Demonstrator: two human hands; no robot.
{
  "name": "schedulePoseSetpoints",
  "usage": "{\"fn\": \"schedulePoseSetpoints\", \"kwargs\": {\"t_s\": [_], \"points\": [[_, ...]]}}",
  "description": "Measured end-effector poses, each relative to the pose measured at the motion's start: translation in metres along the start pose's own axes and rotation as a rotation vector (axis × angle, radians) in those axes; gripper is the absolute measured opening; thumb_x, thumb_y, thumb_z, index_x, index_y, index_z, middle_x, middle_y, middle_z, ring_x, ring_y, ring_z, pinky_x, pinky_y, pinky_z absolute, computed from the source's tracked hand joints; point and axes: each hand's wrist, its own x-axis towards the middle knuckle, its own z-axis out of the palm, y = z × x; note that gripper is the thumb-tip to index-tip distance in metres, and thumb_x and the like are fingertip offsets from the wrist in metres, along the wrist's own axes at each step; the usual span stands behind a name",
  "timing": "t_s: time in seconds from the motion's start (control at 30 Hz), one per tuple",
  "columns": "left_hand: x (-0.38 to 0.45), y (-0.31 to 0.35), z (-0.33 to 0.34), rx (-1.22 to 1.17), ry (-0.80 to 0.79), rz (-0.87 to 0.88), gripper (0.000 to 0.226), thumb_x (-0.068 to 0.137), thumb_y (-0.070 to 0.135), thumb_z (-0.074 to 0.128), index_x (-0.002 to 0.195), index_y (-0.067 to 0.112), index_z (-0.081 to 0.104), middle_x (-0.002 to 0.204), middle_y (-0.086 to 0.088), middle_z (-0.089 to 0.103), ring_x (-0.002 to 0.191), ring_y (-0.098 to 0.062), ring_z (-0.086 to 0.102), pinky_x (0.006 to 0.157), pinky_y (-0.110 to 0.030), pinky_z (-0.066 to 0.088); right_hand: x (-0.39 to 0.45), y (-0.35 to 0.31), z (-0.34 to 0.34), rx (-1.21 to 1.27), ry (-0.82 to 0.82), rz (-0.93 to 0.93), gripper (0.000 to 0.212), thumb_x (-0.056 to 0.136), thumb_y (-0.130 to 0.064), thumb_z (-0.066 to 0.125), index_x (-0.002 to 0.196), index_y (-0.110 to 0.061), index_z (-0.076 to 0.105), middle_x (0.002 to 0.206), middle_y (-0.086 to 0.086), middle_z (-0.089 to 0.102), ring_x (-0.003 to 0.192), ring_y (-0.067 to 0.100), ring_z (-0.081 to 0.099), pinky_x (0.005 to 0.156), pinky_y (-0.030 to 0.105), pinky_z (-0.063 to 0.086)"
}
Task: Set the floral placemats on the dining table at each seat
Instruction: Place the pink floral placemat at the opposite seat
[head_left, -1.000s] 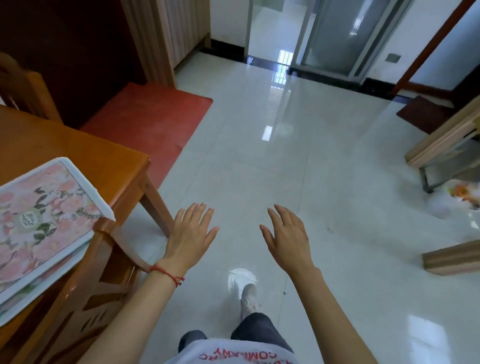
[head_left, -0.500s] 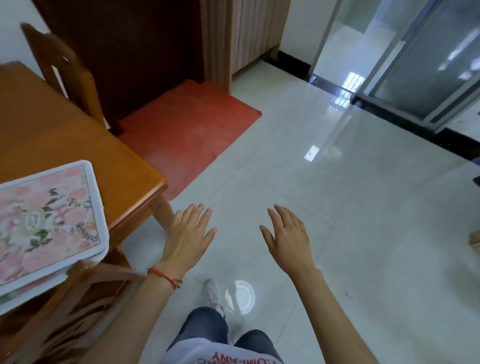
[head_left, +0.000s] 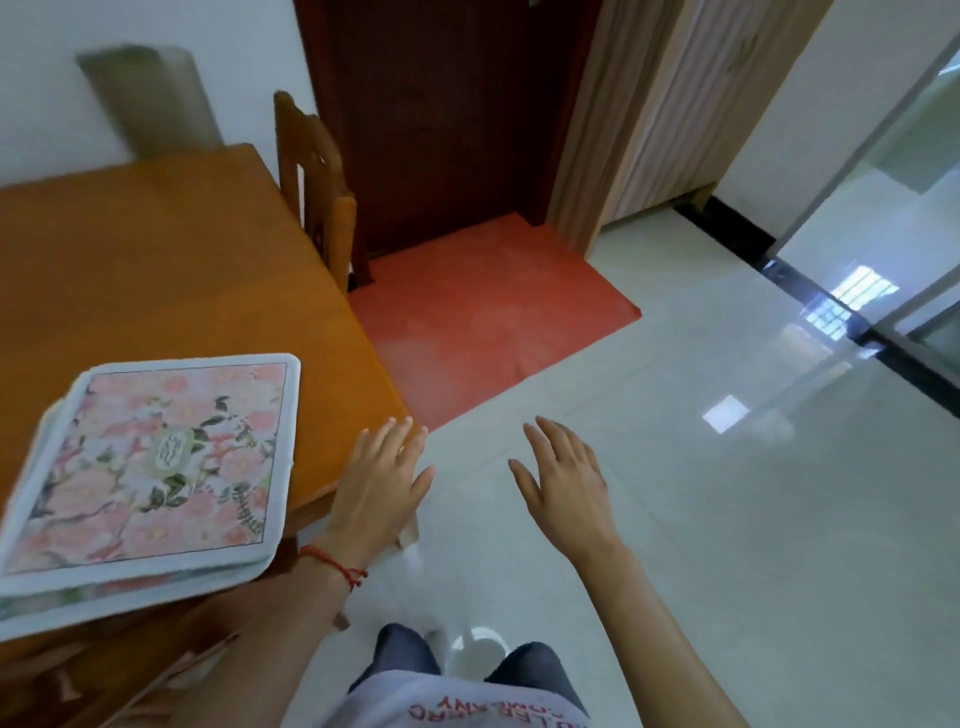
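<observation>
A stack of pink floral placemats (head_left: 150, 467) with white borders lies on the near corner of the orange wooden dining table (head_left: 171, 270), overhanging its front edge. My left hand (head_left: 379, 488) hovers with fingers spread over the table's right corner, just right of the stack, holding nothing. My right hand (head_left: 566, 483) is also spread and empty, out over the white floor to the right of the table.
A wooden chair (head_left: 317, 176) stands at the table's far right side, and another chair back (head_left: 119, 670) sits under the near edge. A red mat (head_left: 483, 317) lies before a dark door (head_left: 447, 114). Glossy tile floor (head_left: 727, 519) spreads to the right.
The view has swung left and up, so the table and placemat stack now fill more of the left. My left hand now sits over the table corner; both hands stay spread and empty.
</observation>
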Motion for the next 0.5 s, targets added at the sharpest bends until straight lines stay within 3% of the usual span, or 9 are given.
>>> {"fn": "schedulePoseSetpoints", "kwargs": {"t_s": [0.1, 0.33, 0.5], "points": [[0.001, -0.017, -0.002, -0.044, 0.019, -0.116, 0.064, 0.096, 0.047, 0.014, 0.114, 0.009, 0.063, 0.117, -0.012, 0.066, 0.109, -0.032, 0.061, 0.09, -0.05, 0.048, 0.031, -0.011, 0.004, 0.006, -0.056, -0.11, 0.065, 0.097, -0.046, 0.012, 0.111, -0.007, 0.061, 0.114, 0.011, 0.065, 0.105, 0.027, 0.062, 0.085, 0.037, 0.051], [-0.003, -0.036, 0.002, -0.091, 0.046, -0.444, 0.065, 0.097, 0.047, 0.012, 0.117, 0.007, 0.059, 0.119, -0.013, 0.064, 0.112, -0.033, 0.059, 0.094, -0.049, 0.046, 0.104, -0.035, 0.019, 0.004, -0.207, -0.388, 0.059, 0.096, -0.047, 0.019, 0.11, -0.01, 0.061, 0.116, 0.009, 0.065, 0.102, 0.027, 0.063, 0.083, 0.038, 0.052], [-0.002, -0.033, 0.001, -0.116, 0.088, -0.719, 0.064, 0.096, 0.047, 0.015, 0.115, 0.008, 0.061, 0.115, -0.014, 0.066, 0.109, -0.032, 0.061, 0.092, -0.049, 0.048, 0.152, -0.053, 0.022, 0.02, -0.366, -0.601, 0.076, 0.092, -0.057, 0.002, 0.121, -0.01, 0.055, 0.125, 0.01, 0.059, 0.113, 0.029, 0.057, 0.089, 0.044, 0.049]]}}
